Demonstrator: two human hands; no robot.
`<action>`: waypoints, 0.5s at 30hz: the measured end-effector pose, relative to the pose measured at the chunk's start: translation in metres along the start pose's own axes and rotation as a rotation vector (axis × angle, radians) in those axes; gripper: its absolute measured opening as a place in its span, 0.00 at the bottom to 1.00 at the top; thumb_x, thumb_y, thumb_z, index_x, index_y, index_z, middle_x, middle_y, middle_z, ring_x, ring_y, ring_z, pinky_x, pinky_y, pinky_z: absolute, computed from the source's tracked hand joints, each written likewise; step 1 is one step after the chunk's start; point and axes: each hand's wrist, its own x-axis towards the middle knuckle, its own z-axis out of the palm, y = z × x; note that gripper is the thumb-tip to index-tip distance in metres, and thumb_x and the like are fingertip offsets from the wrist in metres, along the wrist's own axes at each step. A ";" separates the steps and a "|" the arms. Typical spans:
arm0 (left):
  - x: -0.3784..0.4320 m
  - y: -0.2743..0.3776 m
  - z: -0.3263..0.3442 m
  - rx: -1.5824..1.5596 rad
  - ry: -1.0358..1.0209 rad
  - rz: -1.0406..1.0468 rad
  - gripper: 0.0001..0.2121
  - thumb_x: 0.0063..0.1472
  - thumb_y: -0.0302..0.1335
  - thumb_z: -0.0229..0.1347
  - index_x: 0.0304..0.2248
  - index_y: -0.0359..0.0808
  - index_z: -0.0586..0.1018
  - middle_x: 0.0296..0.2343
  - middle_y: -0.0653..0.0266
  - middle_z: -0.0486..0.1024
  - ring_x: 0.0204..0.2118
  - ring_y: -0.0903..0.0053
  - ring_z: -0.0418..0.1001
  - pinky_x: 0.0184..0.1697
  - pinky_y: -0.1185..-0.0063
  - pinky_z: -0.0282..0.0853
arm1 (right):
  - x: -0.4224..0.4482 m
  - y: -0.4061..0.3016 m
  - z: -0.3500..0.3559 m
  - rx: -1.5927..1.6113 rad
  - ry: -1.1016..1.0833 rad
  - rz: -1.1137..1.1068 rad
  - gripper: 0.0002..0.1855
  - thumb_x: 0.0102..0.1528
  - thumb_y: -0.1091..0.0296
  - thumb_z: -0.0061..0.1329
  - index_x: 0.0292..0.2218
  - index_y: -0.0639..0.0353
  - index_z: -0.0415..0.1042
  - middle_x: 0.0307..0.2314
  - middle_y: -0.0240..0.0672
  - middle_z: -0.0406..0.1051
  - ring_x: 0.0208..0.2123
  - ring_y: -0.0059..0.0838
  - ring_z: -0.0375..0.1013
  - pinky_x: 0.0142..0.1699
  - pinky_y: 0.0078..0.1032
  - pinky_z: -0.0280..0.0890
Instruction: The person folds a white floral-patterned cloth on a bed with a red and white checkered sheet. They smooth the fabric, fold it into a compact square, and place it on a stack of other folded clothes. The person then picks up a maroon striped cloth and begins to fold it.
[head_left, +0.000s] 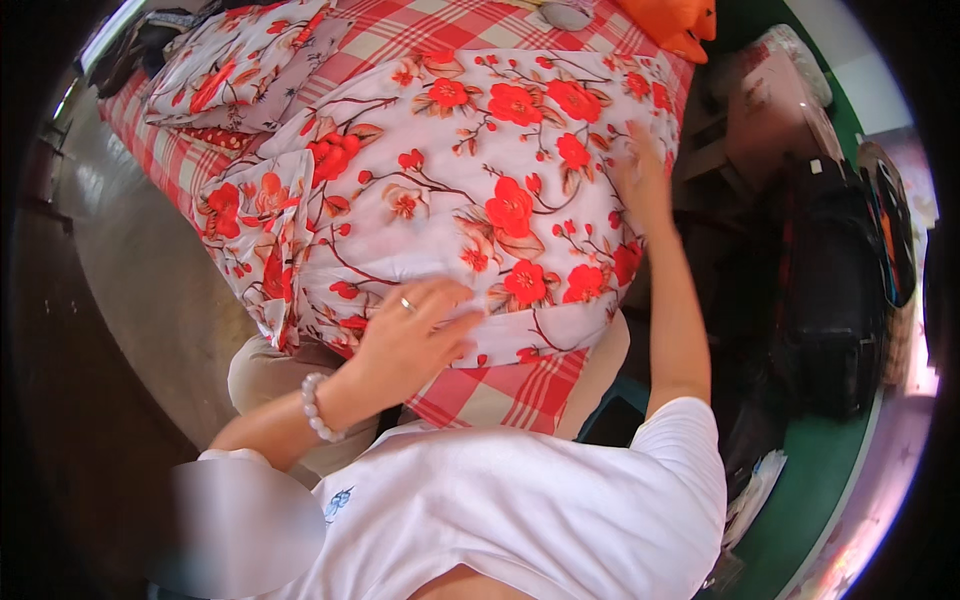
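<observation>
A white cloth printed with red blossoms and brown branches (442, 217) is spread before me over a red-and-cream checked cover. My left hand (416, 330), with a ring and a beaded bracelet at the wrist, is over the cloth's near edge, fingers apart, holding nothing. At the cloth's right side, my right hand (641, 169) is blurred and lies at or just above the fabric; whether its fingers pinch the cloth cannot be told. The cloth's left part is folded and bunched (259, 232).
A folded floral cloth (232, 67) lies at the upper left of the checked cover (495, 394). An orange item (671, 26) sits at the far right corner. To the right stand a pink box (776, 112) and a black case (832, 300).
</observation>
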 end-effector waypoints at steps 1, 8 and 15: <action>-0.006 0.005 0.010 0.006 0.003 -0.007 0.23 0.48 0.31 0.61 0.46 0.38 0.74 0.48 0.60 0.66 0.53 0.63 0.63 0.54 0.65 0.59 | -0.025 -0.039 0.001 0.190 -0.166 -0.050 0.30 0.58 0.59 0.43 0.59 0.59 0.56 0.59 0.45 0.52 0.62 0.45 0.49 0.63 0.44 0.44; -0.004 0.047 0.062 0.199 -0.017 0.011 0.25 0.51 0.38 0.58 0.48 0.39 0.73 0.54 0.57 0.62 0.60 0.65 0.56 0.62 0.60 0.46 | -0.143 -0.027 -0.008 -0.077 0.170 0.457 0.26 0.62 0.58 0.37 0.58 0.59 0.58 0.58 0.44 0.54 0.62 0.42 0.49 0.63 0.42 0.44; -0.018 0.057 0.090 -0.505 -0.194 0.346 0.13 0.56 0.30 0.55 0.41 0.38 0.77 0.46 0.59 0.72 0.52 0.66 0.67 0.60 0.66 0.54 | -0.155 -0.072 0.023 -0.163 -0.061 0.231 0.28 0.62 0.58 0.38 0.58 0.63 0.56 0.59 0.48 0.52 0.61 0.44 0.50 0.63 0.37 0.46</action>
